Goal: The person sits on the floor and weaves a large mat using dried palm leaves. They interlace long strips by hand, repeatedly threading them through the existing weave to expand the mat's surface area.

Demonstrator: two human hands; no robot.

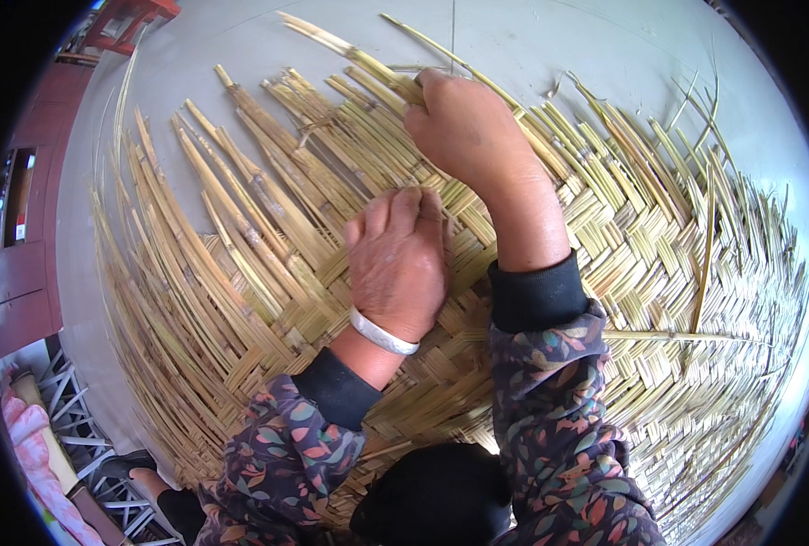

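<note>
A large mat of woven split reed strips (639, 273) lies spread on the floor before me, its long unwoven ends fanning out to the left and along the far side. My left hand (401, 263), with a silver bangle at the wrist, rests back up on the weave, its fingertips bent down against the strips. Farther out and to the right, my right hand (469, 126) is closed round a bundle of flat reed strips (377, 68), whose cut ends point to the far left. The palms and the undersides of both hands are hidden.
Grey floor (240, 34) borders the mat. A red wooden stool (121, 27) stands at the far left, above reddish-brown furniture (26, 273). A white lattice rack (80, 423) with pink cloth (29, 426) is at the lower left. Loose strips cross the mat at right.
</note>
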